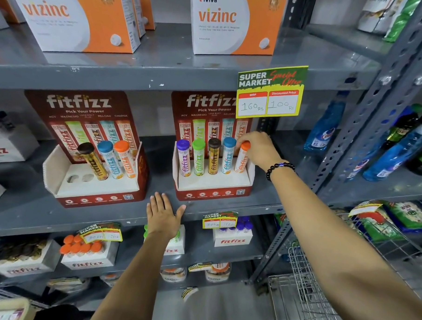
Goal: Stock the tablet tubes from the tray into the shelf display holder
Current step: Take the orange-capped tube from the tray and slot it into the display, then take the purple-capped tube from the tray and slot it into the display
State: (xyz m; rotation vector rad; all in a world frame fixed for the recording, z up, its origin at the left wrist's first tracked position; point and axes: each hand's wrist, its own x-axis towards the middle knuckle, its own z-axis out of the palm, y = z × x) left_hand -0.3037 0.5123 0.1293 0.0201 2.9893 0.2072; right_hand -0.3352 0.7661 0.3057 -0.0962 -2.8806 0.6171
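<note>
One orange-capped tube | right hand grips cap | left hand apart

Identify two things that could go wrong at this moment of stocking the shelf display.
1. The right hand grips the orange-capped tube at the right-hand red cardboard holder's end slot; a slanted push could knock the neighbouring blue-capped tube.
2. The left hand rests flat on the grey shelf edge, not on the holder, which might slide.
</note>
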